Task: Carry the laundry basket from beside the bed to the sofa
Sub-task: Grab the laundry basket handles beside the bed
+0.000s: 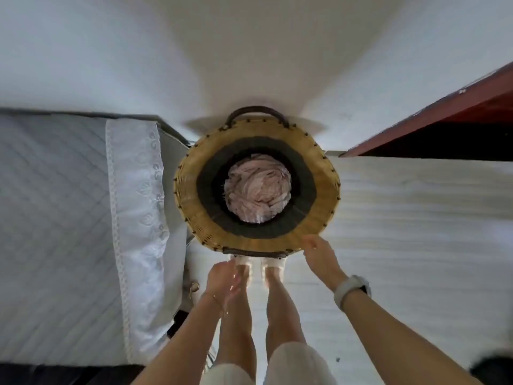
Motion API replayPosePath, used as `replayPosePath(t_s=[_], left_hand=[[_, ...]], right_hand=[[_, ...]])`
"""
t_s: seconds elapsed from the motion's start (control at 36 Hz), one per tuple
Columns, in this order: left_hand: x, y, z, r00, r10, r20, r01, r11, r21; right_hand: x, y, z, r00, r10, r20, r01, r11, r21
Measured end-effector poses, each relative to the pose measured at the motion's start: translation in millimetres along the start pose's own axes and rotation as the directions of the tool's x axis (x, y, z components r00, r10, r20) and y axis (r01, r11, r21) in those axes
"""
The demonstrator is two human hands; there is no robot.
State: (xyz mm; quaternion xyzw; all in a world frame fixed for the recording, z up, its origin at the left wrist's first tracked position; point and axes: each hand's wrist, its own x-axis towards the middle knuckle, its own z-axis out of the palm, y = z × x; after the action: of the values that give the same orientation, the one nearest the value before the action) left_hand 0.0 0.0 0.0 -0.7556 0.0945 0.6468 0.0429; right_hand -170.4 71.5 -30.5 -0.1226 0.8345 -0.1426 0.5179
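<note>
A round woven laundry basket (324, 190) with a tan rim, a dark inner band and dark handles at its far and near edges stands on the floor between the bed and the wall. Pale pink laundry (256, 187) lies bunched at its bottom. My right hand (319, 257) reaches to the near right of the rim, fingers apart, touching or almost touching it. My left hand (222, 276) hangs just below the near handle (254, 252), fingers loosely extended, apart from the basket. Neither hand holds anything.
The bed (55, 232) with a quilted grey cover and a white lace-edged sheet fills the left side, close to the basket. A white wall rises ahead. A dark red wooden door or frame (444, 112) stands at the right. Pale floor (416, 245) stretches rightward.
</note>
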Motion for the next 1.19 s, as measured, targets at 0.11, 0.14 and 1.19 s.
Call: replayPosePath(t_s=[0.11, 0.14, 1.19], left_hand=[[41.6, 2.9, 20.8, 0.987, -0.151, 0.048, 0.152, 0.988, -0.01], [48.7, 3.1, 25.9, 0.981, -0.182, 0.069, 0.186, 0.981, -0.051], [-51.3, 93.4, -37.0, 0.502, 0.763, -0.407, -0.563, 0.646, 0.516]], right_hand=[[52.0, -38.6, -1.3, 0.992, -0.095, -0.083, 0.099, 0.994, 0.046], [64.6, -49.6, -1.3, 0.987, -0.126, -0.101, 0.132, 0.99, 0.057], [-19.5, -28.7, -71.2, 0.942, -0.079, -0.326, 0.156, 0.964, 0.216]])
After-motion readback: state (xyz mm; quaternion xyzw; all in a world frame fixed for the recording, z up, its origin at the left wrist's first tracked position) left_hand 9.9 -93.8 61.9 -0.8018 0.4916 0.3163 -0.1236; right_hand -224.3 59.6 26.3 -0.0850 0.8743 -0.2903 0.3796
